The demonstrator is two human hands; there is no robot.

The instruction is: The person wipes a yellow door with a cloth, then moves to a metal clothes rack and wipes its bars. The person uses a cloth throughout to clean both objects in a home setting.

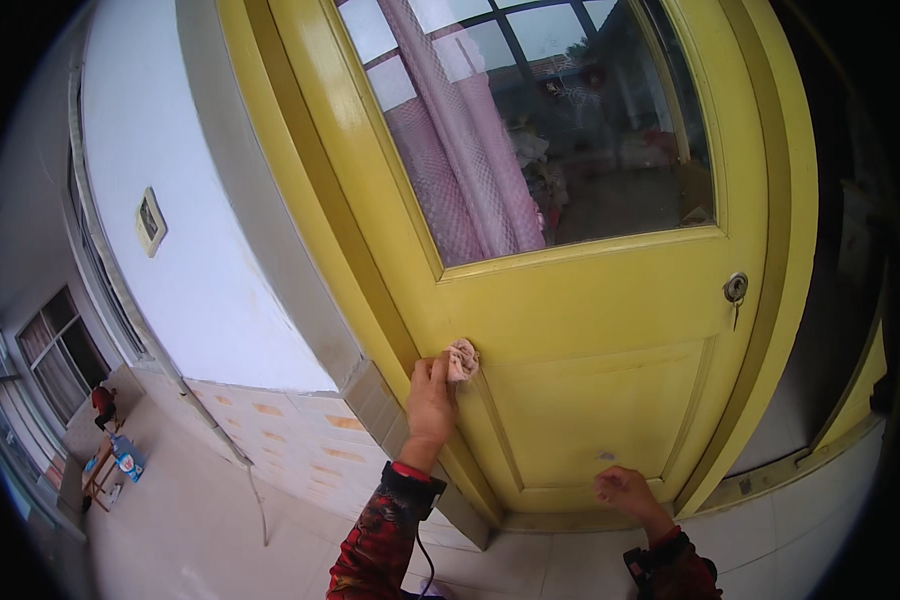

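Observation:
My left hand holds a crumpled pinkish cloth against the left side of a yellow door, a little above the corner of its lower panel. The fingers are closed round the cloth. Lower right, my right hand hovers near the bottom of the door with curled fingers; nothing shows in it. A small pale mark lies on the panel just above that hand. At the door's right edge is a round lock with a key hanging from it.
The door's glass pane has a pink curtain behind it. A white wall with a switch and tiled base stands left. Farther left are a person in red, a wooden stool and a blue-and-white container. A dark opening lies right.

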